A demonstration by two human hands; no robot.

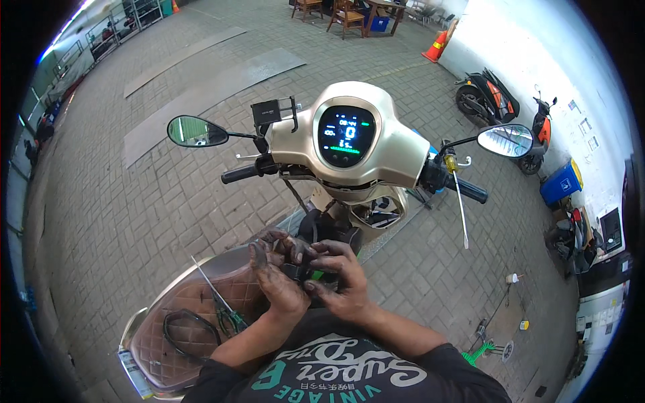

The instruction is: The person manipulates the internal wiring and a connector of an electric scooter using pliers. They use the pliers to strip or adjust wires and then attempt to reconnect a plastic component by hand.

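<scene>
My left hand [281, 283] and my right hand [344, 277] meet in front of my shirt, fingers bent round a small black part [293, 271]. Its exact kind is hidden by the fingers, which are smeared with dark grime. Just left of them lies the brown quilted scooter seat [235, 279]. A pair of pliers with green and black handles [232, 320] rests on it, beside a long thin metal shaft [205, 279]. A loop of black cable [168, 327] is nearby on the seat.
Ahead stands the scooter's gold front [291, 140] with a lit display [345, 136] and two mirrors. Its lower cover gapes. A yellow-handled screwdriver [463, 208] hangs by the right handlebar grip [468, 191]. Green coiled hose [476, 354] and a cup [513, 278] are on the paved floor at right.
</scene>
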